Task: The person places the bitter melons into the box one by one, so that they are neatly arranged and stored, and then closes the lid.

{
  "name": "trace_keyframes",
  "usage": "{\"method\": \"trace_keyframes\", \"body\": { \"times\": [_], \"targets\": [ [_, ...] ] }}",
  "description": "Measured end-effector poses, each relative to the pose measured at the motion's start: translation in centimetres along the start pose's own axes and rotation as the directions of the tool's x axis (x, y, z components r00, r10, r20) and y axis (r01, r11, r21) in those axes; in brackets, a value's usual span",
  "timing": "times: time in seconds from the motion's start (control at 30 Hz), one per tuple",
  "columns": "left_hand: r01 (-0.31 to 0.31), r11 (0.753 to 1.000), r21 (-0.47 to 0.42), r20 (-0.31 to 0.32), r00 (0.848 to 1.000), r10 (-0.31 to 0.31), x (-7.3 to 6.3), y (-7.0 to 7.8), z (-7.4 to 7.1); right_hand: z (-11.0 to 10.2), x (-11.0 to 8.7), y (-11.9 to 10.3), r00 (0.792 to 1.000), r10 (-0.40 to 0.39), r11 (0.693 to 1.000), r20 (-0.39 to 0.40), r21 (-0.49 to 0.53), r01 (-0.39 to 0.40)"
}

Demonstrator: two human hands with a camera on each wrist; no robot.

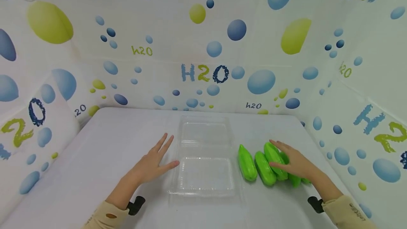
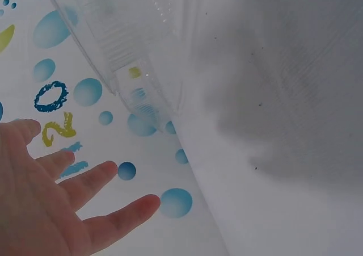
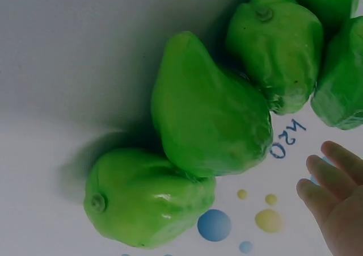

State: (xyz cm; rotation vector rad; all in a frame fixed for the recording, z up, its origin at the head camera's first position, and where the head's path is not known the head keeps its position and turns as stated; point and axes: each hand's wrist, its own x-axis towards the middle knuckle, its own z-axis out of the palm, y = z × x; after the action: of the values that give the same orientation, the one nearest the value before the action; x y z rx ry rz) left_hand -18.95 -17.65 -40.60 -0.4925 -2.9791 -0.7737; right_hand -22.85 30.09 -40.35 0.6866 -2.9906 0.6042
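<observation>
Two hands (image 1: 151, 165) (image 1: 297, 163) outspread, holding nothing | clear container (image 1: 203, 152): head, left wrist only | green vegetables (image 1: 265, 170): head, right wrist only

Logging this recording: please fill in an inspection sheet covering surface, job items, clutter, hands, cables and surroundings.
Surface: white table; a few dark specks in the left wrist view.
Job items: clear tray, two sections, nothing seen inside; at least five green fruits right of it.
Clutter: nothing seen.
Left hand: fingers spread beside the tray's left edge, holding nothing.
Right hand: open by the fruits, gripping none.
Cables: nothing seen.
Surroundings: backdrop with coloured spots and H2O lettering.
</observation>
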Motion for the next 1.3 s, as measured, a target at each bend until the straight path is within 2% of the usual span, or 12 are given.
{"method": "trace_keyframes", "body": {
  "times": [0.23, 0.5, 0.87, 1.3],
  "targets": [
    [-0.005, 0.997, -0.074, 0.023, 1.0, 0.007, 0.0, 0.0, 0.6, 0.2, -0.2, 0.1, 1.0, -0.015, 1.0, -0.022, -0.011, 0.014],
    [0.007, 0.996, -0.092, 0.043, 0.999, -0.003, 0.0, -0.3, 1.7, 0.4, -0.3, 0.2, 0.999, -0.029, 1.0, -0.03, 0.007, 0.029],
    [0.034, 0.985, -0.168, 0.095, 0.995, -0.018, -0.3, -0.3, 2.9, 0.8, -0.4, 0.3, 1.0, -0.012, 1.0, -0.028, -0.014, 0.012],
    [0.006, 0.978, -0.21, 0.086, 0.996, 0.013, -0.6, -0.4, 3.6, 0.8, -0.4, 0.2, 0.999, 0.014, 1.0, -0.029, -0.013, -0.014]
  ]
}}
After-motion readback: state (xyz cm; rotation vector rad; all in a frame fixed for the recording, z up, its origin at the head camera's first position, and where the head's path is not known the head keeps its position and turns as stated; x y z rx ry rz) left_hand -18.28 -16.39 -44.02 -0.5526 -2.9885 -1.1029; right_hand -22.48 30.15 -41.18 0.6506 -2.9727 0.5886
